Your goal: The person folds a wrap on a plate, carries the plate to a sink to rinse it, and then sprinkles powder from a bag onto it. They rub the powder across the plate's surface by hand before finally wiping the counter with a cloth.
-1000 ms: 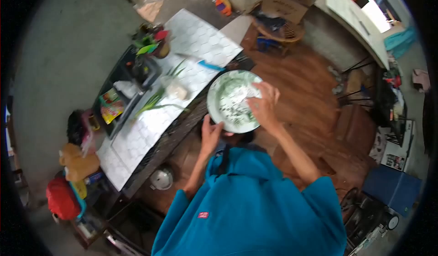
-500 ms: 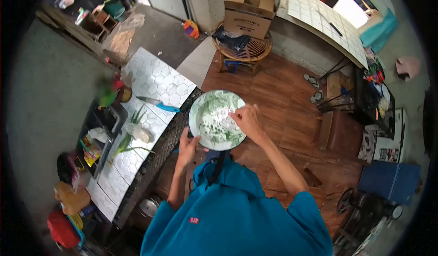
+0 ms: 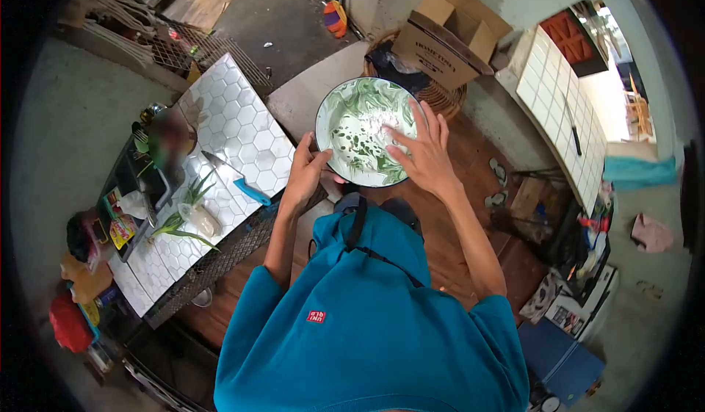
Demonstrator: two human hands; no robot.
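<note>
The left hand (image 3: 305, 173) clasps the rim of the green-patterned bowl (image 3: 365, 129), its grip pressed on the edge to steady it in the air beside the tabletop (image 3: 242, 136), while the right hand (image 3: 424, 151) reaches in with fingers spread over the white powder (image 3: 378, 125).

Heavy fisheye here, so everything bends toward a black vignette around the rim. Soft, even daylight, no hard shadows. It's blown out at the upper right by the bright doorway (image 3: 615, 89). The middle is fairly sharp, but the jar of utensils (image 3: 170, 137) on the left is smeared and blurry.
</note>
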